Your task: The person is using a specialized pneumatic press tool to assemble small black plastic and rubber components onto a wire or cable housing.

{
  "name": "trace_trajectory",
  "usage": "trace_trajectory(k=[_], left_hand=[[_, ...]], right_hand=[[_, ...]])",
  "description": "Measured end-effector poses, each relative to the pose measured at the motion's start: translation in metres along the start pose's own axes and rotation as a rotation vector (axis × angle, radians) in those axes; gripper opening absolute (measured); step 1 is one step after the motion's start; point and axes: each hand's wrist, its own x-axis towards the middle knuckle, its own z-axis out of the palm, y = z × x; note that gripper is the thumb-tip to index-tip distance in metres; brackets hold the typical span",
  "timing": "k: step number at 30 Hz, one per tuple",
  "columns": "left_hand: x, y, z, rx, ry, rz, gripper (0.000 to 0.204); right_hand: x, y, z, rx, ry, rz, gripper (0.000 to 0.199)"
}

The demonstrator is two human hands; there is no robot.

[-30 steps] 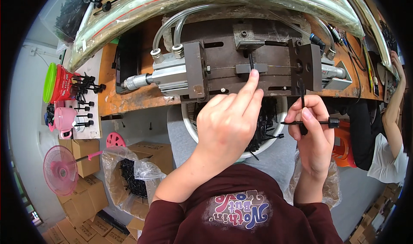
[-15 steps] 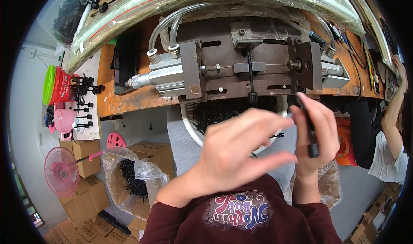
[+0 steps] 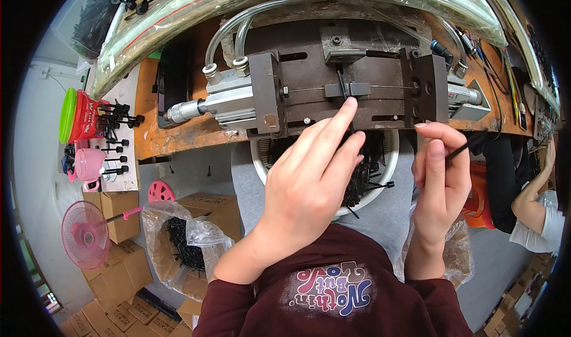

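Observation:
My left hand (image 3: 306, 185) reaches up to the metal fixture (image 3: 380, 108), fingers stretched out and apart. Its index fingertip lies at a thin black rod (image 3: 341, 81) that stands across the small grey block (image 3: 359, 89) in the fixture's middle. The lower end of that rod is hidden behind the fingers. To the right, my right hand (image 3: 441, 182) is closed around another black rod (image 3: 466, 147), which slants out past the fingers; its other end is hidden in the hand. Below the fixture, a white basket (image 3: 391, 161) on my lap holds many black rods.
Air cylinders (image 3: 229, 102) with clear hoses (image 3: 241, 37) flank the fixture on the wooden bench (image 3: 151, 132). Left are a pink fan (image 3: 85, 236), a plastic-lined box (image 3: 157, 242) of black parts and a pink cup (image 3: 89, 166). Another person's arm (image 3: 532, 197) is far right.
My left hand has moved up to the rod in the fixture. The right hand has turned its rod to a slant. The threaded ends beside the grey block have drawn outward.

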Motion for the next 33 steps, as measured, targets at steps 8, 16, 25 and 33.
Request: trace_trajectory(k=[8,16,25,33], left_hand=[[0.012,-0.009,0.000,0.206,-0.105,0.040,0.021],[0.013,-0.009,-0.003,0.143,-0.101,0.003,0.022],[0.018,0.011,-0.026,-0.305,0.000,0.196,0.033],[0.009,0.006,-0.028,-0.135,0.080,-0.041,0.032]], right_hand=[[0.000,0.001,-0.013,0.545,-0.186,0.188,0.035],[0.004,-0.008,-0.016,0.080,-0.071,-0.018,0.029],[0.026,-0.018,0.001,0.560,-0.255,0.328,0.013],[0.161,-0.048,0.023,-0.548,-0.025,-0.763,0.025]])
